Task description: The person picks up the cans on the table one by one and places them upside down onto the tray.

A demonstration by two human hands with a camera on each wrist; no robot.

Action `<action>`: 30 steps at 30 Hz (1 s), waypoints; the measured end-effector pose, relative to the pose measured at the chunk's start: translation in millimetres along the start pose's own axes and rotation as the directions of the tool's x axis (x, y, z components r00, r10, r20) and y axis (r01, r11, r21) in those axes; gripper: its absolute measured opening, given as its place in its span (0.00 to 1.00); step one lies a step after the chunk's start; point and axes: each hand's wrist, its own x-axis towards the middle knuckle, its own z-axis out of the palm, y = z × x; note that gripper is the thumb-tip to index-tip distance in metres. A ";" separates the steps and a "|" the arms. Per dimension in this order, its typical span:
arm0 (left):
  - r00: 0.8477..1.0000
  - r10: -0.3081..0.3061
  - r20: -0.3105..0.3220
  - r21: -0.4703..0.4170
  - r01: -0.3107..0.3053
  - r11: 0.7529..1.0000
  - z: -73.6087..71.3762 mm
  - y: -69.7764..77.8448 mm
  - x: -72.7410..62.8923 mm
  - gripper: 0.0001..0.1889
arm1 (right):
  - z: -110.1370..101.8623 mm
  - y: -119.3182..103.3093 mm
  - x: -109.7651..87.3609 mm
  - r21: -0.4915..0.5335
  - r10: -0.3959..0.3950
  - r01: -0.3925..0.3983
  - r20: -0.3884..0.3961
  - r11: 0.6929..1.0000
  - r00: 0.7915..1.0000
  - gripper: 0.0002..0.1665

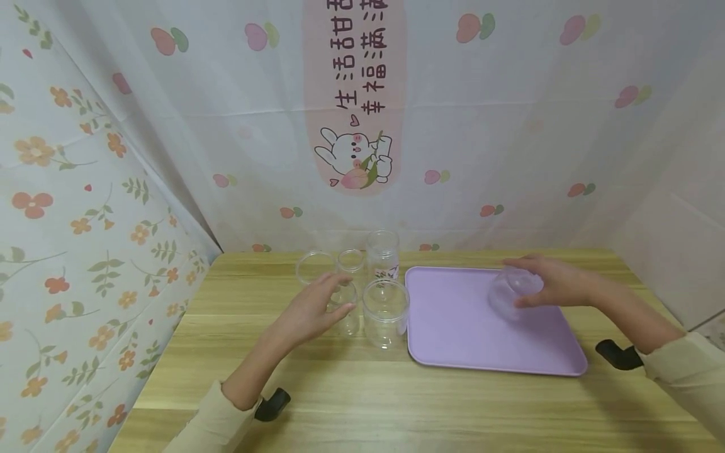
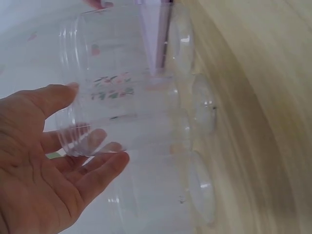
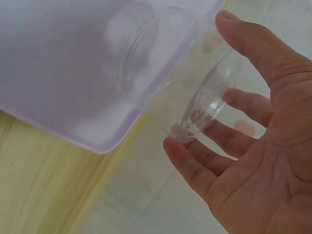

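My left hand point(image 1: 314, 308) curls round the threaded neck of a slim clear jar point(image 2: 141, 131), which stands upright on the table. Beside it are a wide clear jar point(image 1: 386, 314), a tall one with a printed flower pattern point(image 1: 384, 251), another slim one point(image 1: 351, 261) and a wide one point(image 1: 314, 267) behind. Over the right part of the lilac tray point(image 1: 464, 327), my right hand point(image 1: 557, 283) holds a clear jar point(image 3: 170, 83) near its base, between thumb and fingers. Its open mouth faces the tray; whether it touches the tray is hard to tell.
The tray lies on a wooden table point(image 1: 351, 402), just right of the group of jars. A patterned curtain point(image 1: 510, 126) hangs behind the table, and a floral cloth point(image 1: 85, 251) hangs at the left. Black wrist mounts point(image 1: 273, 404) sit at both sleeves.
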 end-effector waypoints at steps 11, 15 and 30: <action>0.996 -0.016 0.085 0.112 0.007 0.994 -8.1 10.7 3.7 0.26 | -1.4 18.8 4.8 -0.015 0.065 -0.064 0.046 0.998 0.997 0.52; 0.992 -0.004 0.129 0.149 -0.015 0.989 -11.8 14.7 7.3 0.25 | -1.1 22.4 6.3 -0.015 0.069 -0.068 0.059 0.998 0.996 0.53; 0.970 -0.063 0.233 0.258 0.001 0.966 -21.5 30.4 19.7 0.19 | 4.7 32.1 9.0 -0.028 0.115 -0.113 0.084 0.993 0.990 0.54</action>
